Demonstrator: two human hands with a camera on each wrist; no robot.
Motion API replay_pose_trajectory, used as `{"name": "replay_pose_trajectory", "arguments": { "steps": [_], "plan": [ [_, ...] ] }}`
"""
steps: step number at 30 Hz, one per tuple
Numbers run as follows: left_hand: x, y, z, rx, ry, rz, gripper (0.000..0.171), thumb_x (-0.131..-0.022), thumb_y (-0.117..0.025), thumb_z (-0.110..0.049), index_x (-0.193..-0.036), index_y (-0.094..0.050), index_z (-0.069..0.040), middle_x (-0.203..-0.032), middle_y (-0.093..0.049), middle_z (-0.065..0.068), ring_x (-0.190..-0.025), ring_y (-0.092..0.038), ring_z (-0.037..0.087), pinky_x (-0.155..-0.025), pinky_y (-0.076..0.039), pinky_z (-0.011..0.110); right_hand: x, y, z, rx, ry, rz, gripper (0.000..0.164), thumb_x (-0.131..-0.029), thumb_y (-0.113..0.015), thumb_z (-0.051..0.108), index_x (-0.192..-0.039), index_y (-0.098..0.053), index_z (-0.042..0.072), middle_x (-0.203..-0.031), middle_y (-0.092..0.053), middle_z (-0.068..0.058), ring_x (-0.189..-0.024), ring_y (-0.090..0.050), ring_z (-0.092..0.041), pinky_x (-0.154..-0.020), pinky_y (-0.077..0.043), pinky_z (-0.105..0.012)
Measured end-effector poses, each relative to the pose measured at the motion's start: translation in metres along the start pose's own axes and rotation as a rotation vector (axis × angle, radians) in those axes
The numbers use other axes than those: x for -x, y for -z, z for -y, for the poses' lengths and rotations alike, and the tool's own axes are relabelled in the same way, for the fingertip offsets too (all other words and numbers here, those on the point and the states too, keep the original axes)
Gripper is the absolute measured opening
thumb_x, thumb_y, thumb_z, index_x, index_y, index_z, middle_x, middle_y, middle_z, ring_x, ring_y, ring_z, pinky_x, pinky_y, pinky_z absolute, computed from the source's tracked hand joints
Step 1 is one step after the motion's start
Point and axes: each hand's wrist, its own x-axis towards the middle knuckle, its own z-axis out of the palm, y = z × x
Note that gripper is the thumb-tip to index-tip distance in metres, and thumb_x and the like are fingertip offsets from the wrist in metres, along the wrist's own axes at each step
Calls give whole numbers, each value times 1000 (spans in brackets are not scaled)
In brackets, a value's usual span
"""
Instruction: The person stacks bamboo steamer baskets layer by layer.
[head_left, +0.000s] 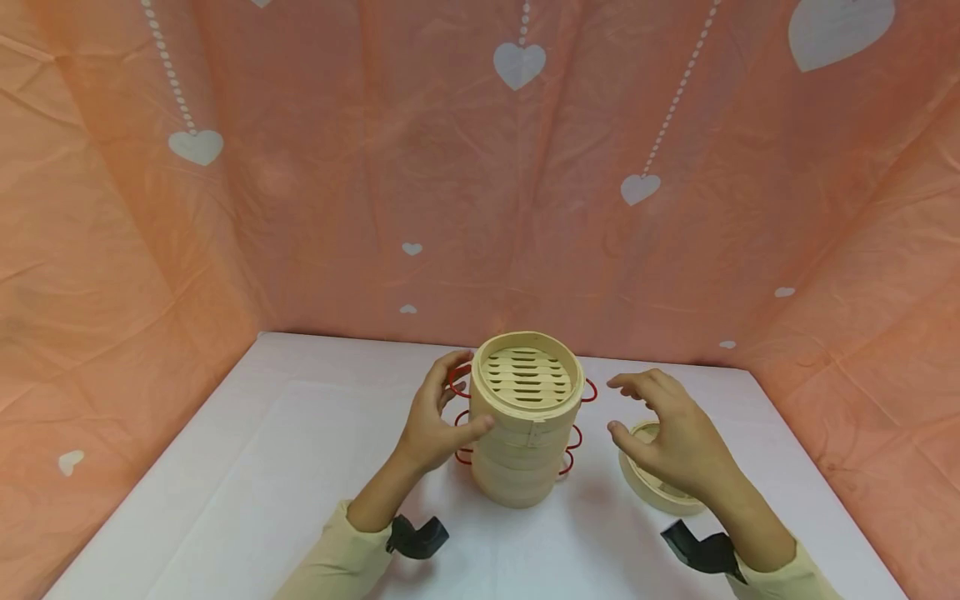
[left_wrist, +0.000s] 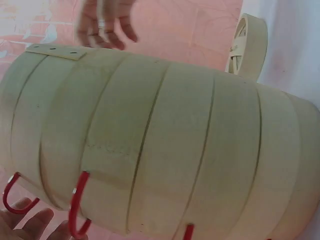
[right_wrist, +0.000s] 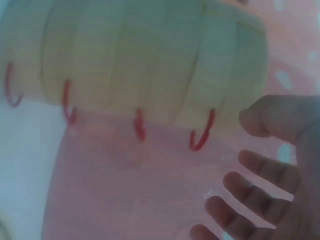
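A tall stack of round bamboo steamer baskets (head_left: 517, 454) stands upright on the table, slatted base (head_left: 528, 379) showing inside the top tier. Red loop handles (head_left: 590, 390) stick out from both sides. At the stack's left is my left hand (head_left: 427, 429), fingers spread by the upper red handle and thumb overlapping the front wall. In the left wrist view its fingertips (left_wrist: 37, 222) lie beside the red handles. My right hand (head_left: 671, 433) hovers apart from the stack on the right, fingers loosely bent, nothing held. Its thumb (right_wrist: 270, 117) points toward the stack's upper end.
A round bamboo piece (head_left: 660, 498), low and shallow, lies on the table right of the stack, partly hidden under my right hand. White cloth covers the table (head_left: 300, 467). Behind and at both sides hang orange-pink sheets (head_left: 450, 167) with white hearts.
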Motion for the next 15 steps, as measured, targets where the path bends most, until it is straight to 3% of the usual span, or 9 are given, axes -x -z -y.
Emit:
{"name": "replay_pose_trajectory", "arguments": {
  "steps": [4,10,15],
  "plan": [
    [-1,1,-3,8,-18,15,83,-72,-78,-26,-141,-39,-1,-143,-46,14,-131,-47,33,-106,-40,51,6,-2,-7,14,-15,14,39,-69,-78,13,-106,-65,14,-97,-63,5,-91,-56,-12,-75,-49,-38],
    [-1,1,-5,4,-17,45,79,-75,-78,-28,-142,-40,-8,-143,-46,11,-130,-48,31,-104,-44,35,15,-5,-17,27,-21,12,33,-68,-78,12,-99,-68,14,-93,-64,7,-88,-57,-12,-76,-47,-35],
    [-2,1,-6,0,-19,55,77,-75,-77,-23,-142,-41,-9,-143,-47,10,-129,-49,29,-101,-46,33,21,-7,-24,37,-37,39,29,-68,-77,12,-95,-68,15,-88,-65,10,-81,-59,-10,-71,-49,-33]
  ]
}}
